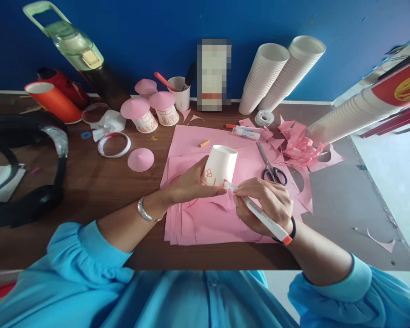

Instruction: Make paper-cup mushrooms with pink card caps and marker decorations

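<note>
A white paper cup (222,161), upside down and slightly tilted, is held in my left hand (193,182), its fingers closed round the lower left side. Orange-red flowers and short lines are drawn near its rim. My right hand (268,202) is closed on a white marker (264,218) with an orange end, and the marker's tip meets the cup near the rim. Both hands are above a stack of pink paper sheets (205,228). Black-handled scissors (275,174) lie open on the sheets, just beyond my right hand.
Decorated cups with pink cone tops (166,109) stand at the back left, near a loose pink cone (140,160). Stacked white cups (264,77), tape (264,118) and crumpled pink scraps (299,143) are at the right. Headphones (59,177) and a bottle (75,45) occupy the left.
</note>
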{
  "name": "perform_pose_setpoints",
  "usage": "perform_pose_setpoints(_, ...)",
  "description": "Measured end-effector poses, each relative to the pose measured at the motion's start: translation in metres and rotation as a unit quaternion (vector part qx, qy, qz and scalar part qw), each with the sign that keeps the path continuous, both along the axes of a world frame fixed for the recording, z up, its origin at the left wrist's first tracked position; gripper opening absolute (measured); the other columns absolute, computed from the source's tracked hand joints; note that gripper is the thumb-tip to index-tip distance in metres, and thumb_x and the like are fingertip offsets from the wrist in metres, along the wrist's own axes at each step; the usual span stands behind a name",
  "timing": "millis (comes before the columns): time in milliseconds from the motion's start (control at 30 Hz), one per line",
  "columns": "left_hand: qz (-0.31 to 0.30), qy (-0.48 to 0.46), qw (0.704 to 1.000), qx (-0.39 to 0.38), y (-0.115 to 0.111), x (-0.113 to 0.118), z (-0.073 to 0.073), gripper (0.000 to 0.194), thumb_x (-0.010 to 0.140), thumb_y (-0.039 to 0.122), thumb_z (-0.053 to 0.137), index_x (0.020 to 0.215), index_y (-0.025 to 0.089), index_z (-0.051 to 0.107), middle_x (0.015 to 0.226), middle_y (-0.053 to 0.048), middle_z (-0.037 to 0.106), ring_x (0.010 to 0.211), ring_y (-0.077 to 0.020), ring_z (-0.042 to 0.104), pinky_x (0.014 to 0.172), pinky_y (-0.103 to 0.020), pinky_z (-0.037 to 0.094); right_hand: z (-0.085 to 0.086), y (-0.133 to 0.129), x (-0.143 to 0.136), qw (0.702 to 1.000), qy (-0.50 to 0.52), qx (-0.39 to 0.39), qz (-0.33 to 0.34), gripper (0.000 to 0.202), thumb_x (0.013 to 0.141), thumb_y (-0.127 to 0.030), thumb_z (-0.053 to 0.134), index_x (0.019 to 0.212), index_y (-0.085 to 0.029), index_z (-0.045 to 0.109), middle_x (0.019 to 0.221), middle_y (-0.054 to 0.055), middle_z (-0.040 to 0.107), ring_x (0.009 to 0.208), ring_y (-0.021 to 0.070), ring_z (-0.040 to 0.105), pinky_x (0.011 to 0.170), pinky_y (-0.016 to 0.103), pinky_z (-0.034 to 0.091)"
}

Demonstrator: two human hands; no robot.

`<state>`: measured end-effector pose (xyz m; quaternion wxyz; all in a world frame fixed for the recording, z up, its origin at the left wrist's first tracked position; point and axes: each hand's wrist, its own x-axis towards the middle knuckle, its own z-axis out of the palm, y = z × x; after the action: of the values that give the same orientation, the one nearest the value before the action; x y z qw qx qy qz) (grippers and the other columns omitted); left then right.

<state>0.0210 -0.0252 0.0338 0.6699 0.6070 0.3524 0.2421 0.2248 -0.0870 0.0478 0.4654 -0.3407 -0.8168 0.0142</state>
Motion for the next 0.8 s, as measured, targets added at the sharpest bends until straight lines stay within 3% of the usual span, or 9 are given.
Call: perform_pose_setpoints(800, -0.004, 0.001, 1.000, 0.002, 0.0009, -0.0005, -0.0040, 0.065, 0.073, 0.044, 0.087, 0.122, 0.018, 0.052, 0.116, -0.011, 0.065, 0.109, -0.0284, 0.062, 0.085, -0.039, 0.053, 0.0007, 0.0011, -0.0009, 1.000, -0.001, 0.003, 0.000, 0.019, 0.087, -0.005, 0.063, 0.098, -0.020, 0.060, 0.073, 0.001, 0.071, 0.059, 0.0140, 0.070, 0.053, 0.024, 0.056)
